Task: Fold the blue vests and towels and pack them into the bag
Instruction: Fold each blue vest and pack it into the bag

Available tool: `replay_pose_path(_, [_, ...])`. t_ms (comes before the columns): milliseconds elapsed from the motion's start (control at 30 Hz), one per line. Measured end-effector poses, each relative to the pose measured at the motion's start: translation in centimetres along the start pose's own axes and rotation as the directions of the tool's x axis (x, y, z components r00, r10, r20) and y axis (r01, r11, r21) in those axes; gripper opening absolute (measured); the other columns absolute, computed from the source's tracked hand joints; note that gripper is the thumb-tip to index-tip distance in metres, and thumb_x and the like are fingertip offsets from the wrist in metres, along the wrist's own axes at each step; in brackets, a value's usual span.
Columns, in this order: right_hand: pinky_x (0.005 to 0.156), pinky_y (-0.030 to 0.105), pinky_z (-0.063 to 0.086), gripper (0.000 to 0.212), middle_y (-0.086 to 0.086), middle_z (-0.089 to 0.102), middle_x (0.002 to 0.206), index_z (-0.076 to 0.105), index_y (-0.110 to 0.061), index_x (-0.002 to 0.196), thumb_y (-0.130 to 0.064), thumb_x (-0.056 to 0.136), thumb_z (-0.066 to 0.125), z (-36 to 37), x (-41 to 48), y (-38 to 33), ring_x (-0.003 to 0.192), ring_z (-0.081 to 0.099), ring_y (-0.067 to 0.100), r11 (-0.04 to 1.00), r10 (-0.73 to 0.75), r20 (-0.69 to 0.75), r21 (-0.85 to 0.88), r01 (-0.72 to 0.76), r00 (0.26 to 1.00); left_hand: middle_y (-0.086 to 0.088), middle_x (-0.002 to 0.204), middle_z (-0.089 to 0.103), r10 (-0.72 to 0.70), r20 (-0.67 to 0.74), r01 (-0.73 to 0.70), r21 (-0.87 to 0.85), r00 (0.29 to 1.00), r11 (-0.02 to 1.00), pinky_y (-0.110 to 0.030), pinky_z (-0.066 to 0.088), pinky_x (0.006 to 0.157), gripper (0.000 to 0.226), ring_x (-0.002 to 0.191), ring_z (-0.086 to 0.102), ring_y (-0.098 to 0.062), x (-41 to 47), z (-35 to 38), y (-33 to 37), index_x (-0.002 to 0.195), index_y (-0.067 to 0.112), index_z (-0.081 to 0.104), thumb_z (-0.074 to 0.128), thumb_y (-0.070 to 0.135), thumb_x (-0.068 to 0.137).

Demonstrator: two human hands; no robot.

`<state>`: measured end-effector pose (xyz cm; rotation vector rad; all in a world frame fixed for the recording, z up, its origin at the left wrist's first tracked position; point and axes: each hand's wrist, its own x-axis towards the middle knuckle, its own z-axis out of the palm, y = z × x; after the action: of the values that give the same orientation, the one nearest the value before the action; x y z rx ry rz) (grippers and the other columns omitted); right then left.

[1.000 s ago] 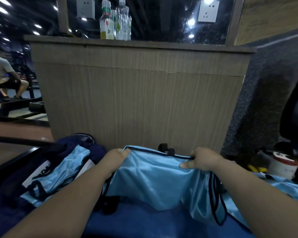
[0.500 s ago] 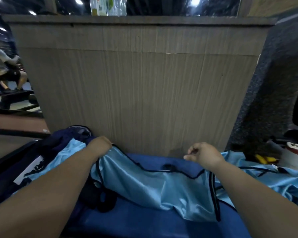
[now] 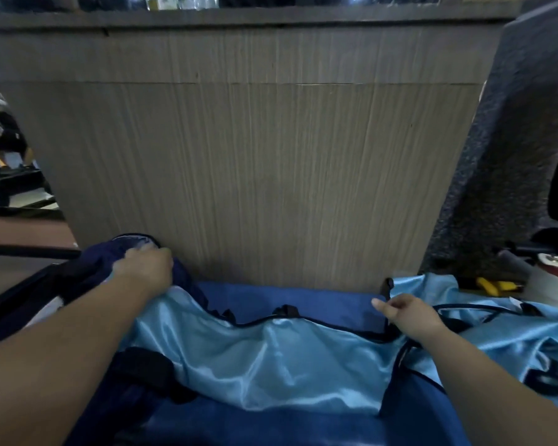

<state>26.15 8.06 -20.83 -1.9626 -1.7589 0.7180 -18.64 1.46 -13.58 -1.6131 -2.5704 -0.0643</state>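
A shiny light-blue vest (image 3: 271, 365) with black trim lies spread across a darker blue cloth surface (image 3: 287, 297). My left hand (image 3: 145, 268) grips its left end with curled fingers, over the dark navy bag (image 3: 91, 272) at the left. My right hand (image 3: 406, 317) pinches the vest's black-trimmed top edge at its right end. The two hands are wide apart and the top edge sags between them. More light-blue vest fabric (image 3: 503, 336) lies bunched at the right, behind my right forearm. A black strap (image 3: 149, 368) lies under my left forearm.
A tall wood-grain counter panel (image 3: 271, 172) stands directly behind the cloth. A white container with a red rim (image 3: 554, 278) and a yellow tool (image 3: 490, 284) sit at the right. Bottles (image 3: 181, 1) stand on the counter top. A person sits far left.
The vest, held up a second ago, has come down onto the blue surface. My hands have spread apart, the left one going over the navy bag. The camera has tilted down.
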Motion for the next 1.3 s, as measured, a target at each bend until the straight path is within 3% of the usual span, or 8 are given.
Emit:
replay_pose_path(133, [0.092, 0.028, 0.04, 0.058, 0.011, 0.058, 0.129, 0.056, -0.007, 0.127, -0.048, 0.087, 0.067, 0.0, -1.1, 0.6, 0.123, 0.053, 0.026, 0.994, 0.101, 0.136, -0.06, -0.093, 0.986, 0.007, 0.116, 0.057, 0.283, -0.245, -0.307, -0.063, 0.927, 0.95, -0.034, 0.04, 0.083, 0.022, 0.115, 0.047, -0.023, -3.6, 2.2, 7.4, 0.102, 0.033, 0.068, 0.059, 0.024, 0.085])
replay_pose_path(333, [0.087, 0.032, 0.051, 0.058, 0.009, 0.065, 0.109, 0.055, -0.005, 0.12, -0.031, 0.074, 0.08, -0.2, -1.9, 2.2, 0.103, 0.062, 0.027, 0.976, 0.21, 0.153, 0.023, -0.216, 0.966, 0.004, 0.111, 0.063, 0.614, -0.095, -0.591, -0.417, 0.784, 0.69, -0.029, 0.041, 0.097, 0.016, 0.109, 0.052, -0.017, -11.1, 8.8, 18.9, 0.101, 0.025, 0.067, 0.056, 0.027, 0.09])
replay_pose_path(433, [0.091, 0.041, 0.054, 0.075, 0.01, 0.061, 0.105, 0.042, -0.004, 0.127, -0.017, 0.065, 0.082, 0.1, -2.7, 3.2, 0.102, 0.061, 0.029, 0.955, 0.264, 0.143, 0.102, -0.28, 0.954, 0.005, 0.117, 0.06, 0.616, -0.038, -0.564, -0.45, 0.787, 0.693, -0.03, 0.038, 0.101, 0.02, 0.115, 0.049, -0.017, -12.5, 11.0, 21.0, 0.107, 0.025, 0.064, 0.055, 0.033, 0.092])
replay_pose_path(567, [0.087, 0.046, 0.056, 0.055, 0.008, 0.071, 0.095, 0.059, -0.011, 0.11, -0.014, 0.061, 0.083, 0.1, -3.7, 4.6, 0.091, 0.067, 0.028, 0.906, 0.148, 0.067, 0.392, -0.163, 0.987, 0.01, 0.129, 0.052, 0.589, 0.028, -0.538, -0.375, 0.808, 0.755, -0.033, 0.032, 0.107, 0.029, 0.124, 0.042, -0.016, -12.8, 12.2, 21.8, 0.119, 0.032, 0.054, 0.048, 0.047, 0.095])
replay_pose_path(700, [0.072, 0.043, 0.059, 0.016, 0.015, 0.074, 0.085, 0.066, -0.003, 0.098, 0.003, 0.083, 0.067, -1.9, -4.6, 3.3, 0.075, 0.071, 0.03, 0.61, -0.016, 0.078, 0.79, -0.052, 0.997, 0.016, 0.147, 0.038, 0.585, 0.059, -0.522, -0.386, 0.809, 0.761, -0.037, 0.019, 0.115, 0.044, 0.137, 0.03, -0.012, -12.4, 12.4, 21.9, 0.138, 0.037, 0.04, 0.039, 0.054, 0.098])
replay_pose_path(833, [0.047, 0.029, 0.052, 0.022, 0.01, 0.069, 0.075, 0.062, -0.017, 0.096, 0.003, 0.093, 0.052, -4.4, -5.0, 1.9, 0.062, 0.066, 0.022, 0.446, -0.15, -0.044, 0.889, 0.107, 0.988, 0.023, 0.149, 0.033, 0.578, -0.055, -0.528, -0.487, 0.814, 0.696, -0.033, 0.014, 0.116, 0.043, 0.139, 0.025, -0.001, -11.8, 11.6, 21.6, 0.141, 0.041, 0.036, 0.035, 0.053, 0.1])
replay_pose_path(1033, [0.065, 0.042, 0.05, 0.009, 0.011, 0.07, 0.089, 0.063, -0.03, 0.089, -0.021, 0.092, 0.063, -4.3, -2.6, 3.7, 0.072, 0.064, 0.028, 0.621, 0.006, -0.269, 0.756, 0.208, 0.963, 0.023, 0.158, 0.015, 0.611, 0.079, -0.51, -0.473, 0.788, 0.718, -0.036, 0.007, 0.12, 0.052, 0.146, 0.013, -0.003, -10.0, 12.7, 21.6, 0.148, 0.044, 0.025, 0.039, 0.054, 0.098])
replay_pose_path(1300, [0.061, 0.034, 0.054, 0.031, 0.008, 0.071, 0.092, 0.064, -0.013, 0.112, -0.018, 0.083, 0.073, -1.5, 0.5, 6.1, 0.07, 0.067, 0.021, 0.586, 0.197, -0.128, 0.811, -0.012, 0.972, 0.016, 0.161, -0.013, 0.586, 0.245, -0.53, -0.26, 0.773, 0.807, -0.051, -0.012, 0.118, 0.068, 0.148, -0.015, -0.01, -8.6, 13.2, 23.1, 0.152, 0.043, 0.013, 0.035, 0.067, 0.093])
